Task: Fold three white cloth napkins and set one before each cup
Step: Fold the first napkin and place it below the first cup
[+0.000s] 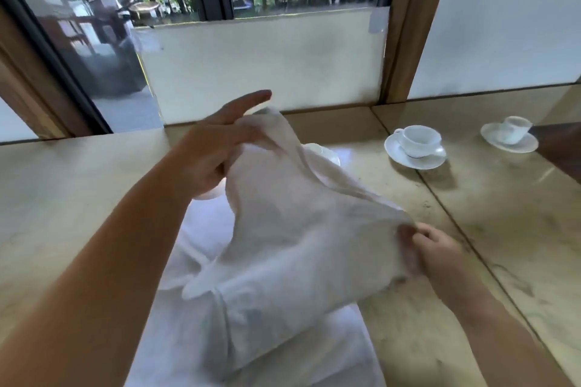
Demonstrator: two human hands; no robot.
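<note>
You've got one napkin (283,223) lifted off the tabletop (63,185), left hand (213,151) pinching its far corner, right hand (430,245) gripping the near one. You're on the fold. Next, bring the corners together; the pile beneath is blurred, probably more napkins.

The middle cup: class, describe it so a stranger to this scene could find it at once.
Start at the marble counter under the window. Right of the white napkin held up by the left hand and right hand stands the middle cup on its saucer. Unlike the far-right cup, it sits upright, and nothing hides it.
</note>
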